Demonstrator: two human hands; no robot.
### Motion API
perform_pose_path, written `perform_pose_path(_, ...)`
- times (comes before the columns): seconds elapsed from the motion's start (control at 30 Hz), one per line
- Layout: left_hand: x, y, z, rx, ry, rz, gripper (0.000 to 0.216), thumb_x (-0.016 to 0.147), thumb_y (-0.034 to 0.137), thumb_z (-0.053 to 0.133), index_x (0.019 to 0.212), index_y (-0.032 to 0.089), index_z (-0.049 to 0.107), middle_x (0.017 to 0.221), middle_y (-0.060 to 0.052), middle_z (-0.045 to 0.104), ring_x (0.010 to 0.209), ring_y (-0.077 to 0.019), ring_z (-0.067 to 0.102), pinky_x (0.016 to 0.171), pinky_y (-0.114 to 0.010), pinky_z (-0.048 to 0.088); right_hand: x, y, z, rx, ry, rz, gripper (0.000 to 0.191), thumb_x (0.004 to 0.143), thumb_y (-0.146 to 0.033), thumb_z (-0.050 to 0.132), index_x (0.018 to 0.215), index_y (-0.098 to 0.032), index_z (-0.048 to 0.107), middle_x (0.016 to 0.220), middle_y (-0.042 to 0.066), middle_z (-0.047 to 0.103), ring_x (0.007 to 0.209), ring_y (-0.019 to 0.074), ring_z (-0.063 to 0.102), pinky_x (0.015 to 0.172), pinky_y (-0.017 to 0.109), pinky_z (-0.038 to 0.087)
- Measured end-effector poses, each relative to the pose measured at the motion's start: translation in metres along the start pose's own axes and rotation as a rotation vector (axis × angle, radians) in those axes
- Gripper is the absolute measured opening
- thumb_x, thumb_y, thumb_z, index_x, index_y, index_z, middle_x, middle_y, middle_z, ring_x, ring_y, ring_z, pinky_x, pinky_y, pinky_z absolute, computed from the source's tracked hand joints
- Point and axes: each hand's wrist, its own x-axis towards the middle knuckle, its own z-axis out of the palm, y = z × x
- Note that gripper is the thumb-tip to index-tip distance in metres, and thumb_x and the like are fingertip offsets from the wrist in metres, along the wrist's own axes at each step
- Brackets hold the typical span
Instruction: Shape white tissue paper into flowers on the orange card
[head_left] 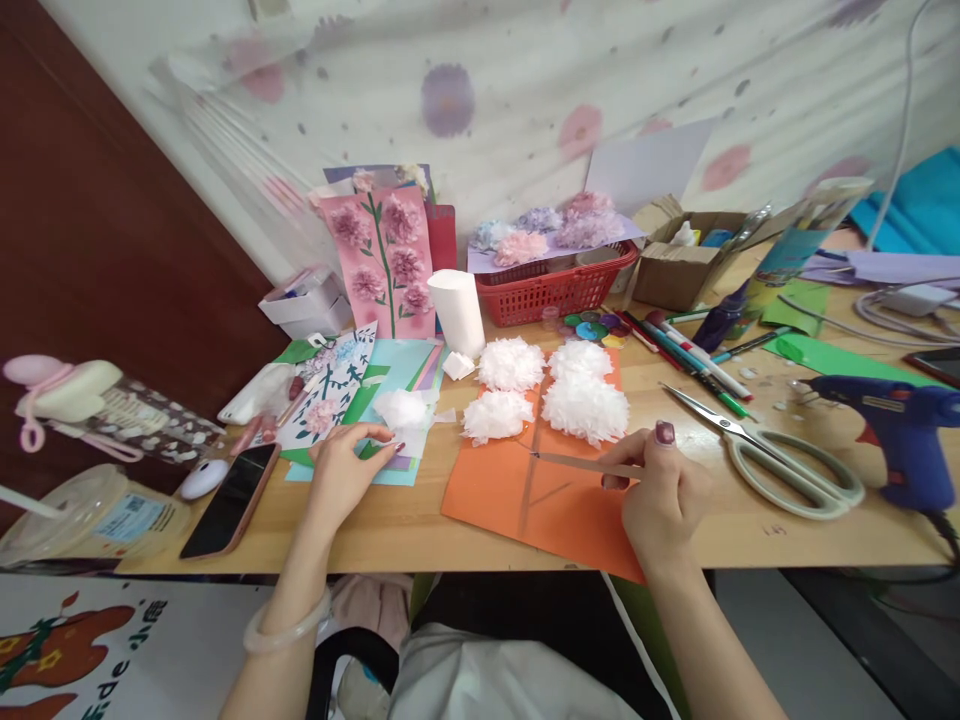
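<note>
My right hand (666, 500) is closed around a slim tan brush-like stick (581, 463). Its narrow dark tip points left, over a brownish vertical stripe on an orange card (480, 485). Whether the tip touches the card I cannot tell. Fluffy white paper flowers (585, 408) lie in two columns across the card's far half, on both sides of the stripe. My left hand (349, 468) is at the card's left, above layered coloured paper sheets (394, 475); thumb and forefinger are slightly apart with nothing visible between them. Just beyond its fingers is a white tissue clump (403, 408).
Scissors (772, 450) and a blue glue gun (889, 430) lie to the right. Pens (697, 365) lie behind the scissors. A red basket (551, 300), white roll (457, 310) and pink flower card (382, 265) stand at the back. Left are a phone (232, 500) and cup (97, 515).
</note>
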Motion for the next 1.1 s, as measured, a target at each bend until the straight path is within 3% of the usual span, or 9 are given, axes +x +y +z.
perform_pose_path(0.27,0.004,0.008,0.019,0.133,-0.013,0.099,0.011,0.082,0.027,0.067,0.091,0.026,0.073,0.103,-0.007,0.074,0.103,-0.03,0.061,0.094,-0.047,0.039,-0.001,0.0,0.0,0.0,-0.012,0.019,0.064,0.099,-0.056,0.036,0.051,-0.021,0.06,0.045,0.003,0.055,0.042,0.0151,0.052,0.044,0.03,0.041)
perform_pose_path(0.63,0.001,0.006,0.015,0.178,-0.03,0.167,0.008,0.085,0.022,0.064,0.078,0.024,0.067,0.102,-0.005,0.073,0.108,-0.0304,0.058,0.097,-0.048,0.033,-0.001,0.0,-0.001,0.012,-0.019,0.028,0.064,0.099,-0.055,0.037,0.051,-0.02,0.06,0.044,0.003,0.054,0.043,0.0153,0.051,0.044,0.03,0.04)
perform_pose_path(0.77,-0.002,0.007,0.008,-0.076,-0.004,0.223,0.01,0.083,0.022,0.06,0.073,0.023,0.061,0.1,-0.006,0.075,0.103,-0.0268,0.064,0.099,-0.047,0.04,-0.001,-0.001,-0.001,0.031,-0.016,0.04,0.065,0.099,-0.057,0.037,0.05,-0.021,0.059,0.046,0.003,0.054,0.044,0.0152,0.05,0.046,0.03,0.04)
perform_pose_path(0.9,-0.012,0.024,0.0,-0.475,-0.008,0.079,0.011,0.079,0.031,0.065,0.076,0.022,0.059,0.086,-0.004,0.074,0.087,-0.0221,0.071,0.083,-0.037,0.054,0.001,-0.002,0.0,0.123,-0.021,0.097,0.065,0.099,-0.059,0.037,0.052,-0.021,0.06,0.045,0.002,0.053,0.046,0.0145,0.048,0.048,0.029,0.039)
perform_pose_path(1.1,-0.034,0.076,0.004,-0.799,-0.271,0.008,0.02,0.076,0.025,0.073,0.093,0.021,0.063,0.089,-0.003,0.074,0.086,-0.0182,0.072,0.078,-0.028,0.057,0.005,-0.002,0.001,0.285,-0.063,0.199,0.062,0.098,-0.058,0.039,0.055,-0.02,0.061,0.046,0.001,0.052,0.045,0.013,0.047,0.051,0.028,0.039)
